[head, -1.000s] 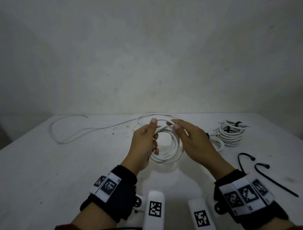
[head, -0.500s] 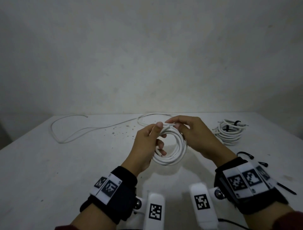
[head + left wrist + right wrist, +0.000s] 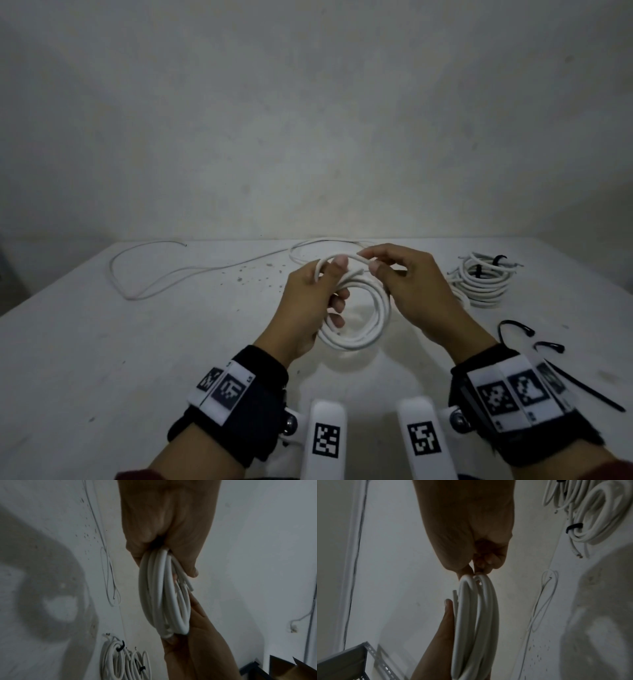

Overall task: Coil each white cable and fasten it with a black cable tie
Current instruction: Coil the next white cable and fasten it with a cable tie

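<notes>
A coil of white cable point(image 3: 370, 325) hangs above the middle of the white table point(image 3: 137, 359). My left hand point(image 3: 308, 301) grips the coil's left side, thumb on top and fingers through the ring; the left wrist view shows the bundled turns point(image 3: 163, 592) running from its grip. My right hand point(image 3: 407, 284) pinches the coil's top turn between thumb and fingers, which the right wrist view shows at the coil point(image 3: 476, 615). Two loose black cable ties point(image 3: 513, 329) lie at the right, partly behind my right wrist.
A tied pile of coiled white cables point(image 3: 483, 281) sits at the back right. An uncoiled white cable point(image 3: 164, 274) trails across the back left of the table. A bare wall rises behind the table's far edge.
My right hand has moved from the coil's right side up to its top and laid another turn there. The coil has shifted slightly toward the left hand.
</notes>
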